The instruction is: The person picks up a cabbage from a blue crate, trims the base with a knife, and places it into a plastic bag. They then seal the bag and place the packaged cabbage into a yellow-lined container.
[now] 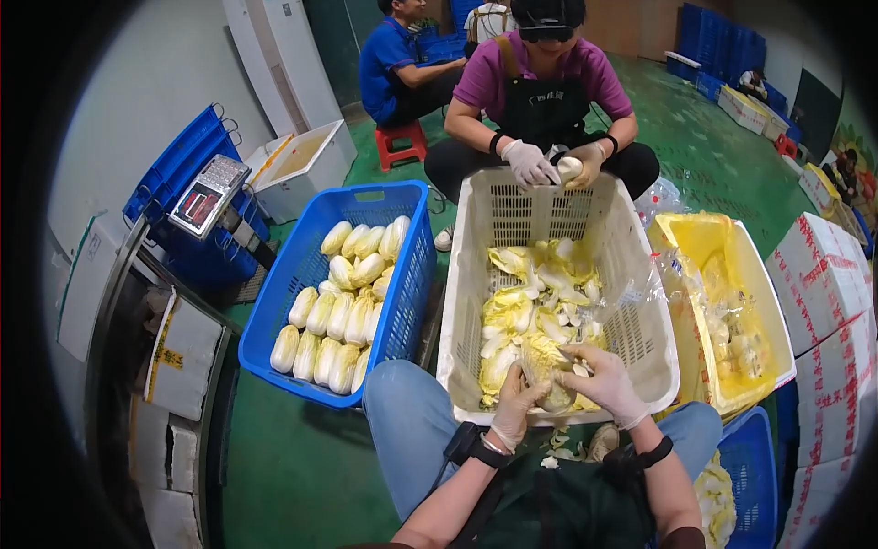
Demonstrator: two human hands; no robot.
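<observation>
My left hand, in a pale glove, is wrapped round the lower left side of a yellow-white cabbage above the near edge of the white crate. On its right side, my right hand, gloved too, is closed with fingers bent at the cabbage; a small dark object shows at its fingertips, too small to name. Loose yellow and white leaves lie in the crate below. Several whole cabbages lie in rows in the blue crate to the left.
Across the crate, a seated person holds a white piece in gloved hands. A yellow-lined foam box stands right, beside stacked cartons. A scale stands at the left. Another blue basket holds leaves at the lower right.
</observation>
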